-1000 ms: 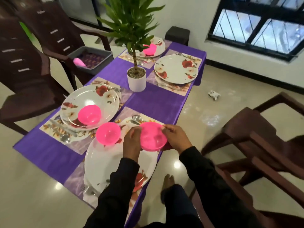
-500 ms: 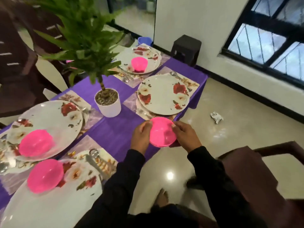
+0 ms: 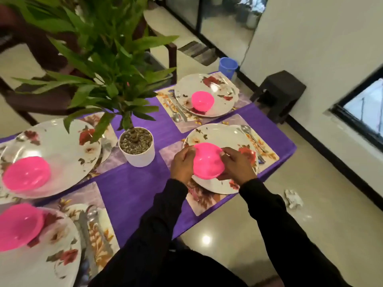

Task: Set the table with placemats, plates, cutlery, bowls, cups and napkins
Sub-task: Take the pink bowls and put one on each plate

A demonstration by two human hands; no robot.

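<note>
A glossy pink bowl (image 3: pixel 208 160) is gripped by its rim between the left hand (image 3: pixel 182 164) and right hand (image 3: pixel 238 165), over a floral plate (image 3: pixel 219 135) on the purple-clothed worktop (image 3: pixel 132 189).

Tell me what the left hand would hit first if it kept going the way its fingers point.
The left hand already grips the pink bowl, fingers pointing right across it. Beyond the bowl it would likely meet the right hand on the opposite rim, though depth is unclear.

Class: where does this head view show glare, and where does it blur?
Head view: ceiling light glares off the glossy tiled floor; the green potted plant's leaves and the near-left pink plastic bowl are smeared; wide-angle bending curves the edges.
</note>
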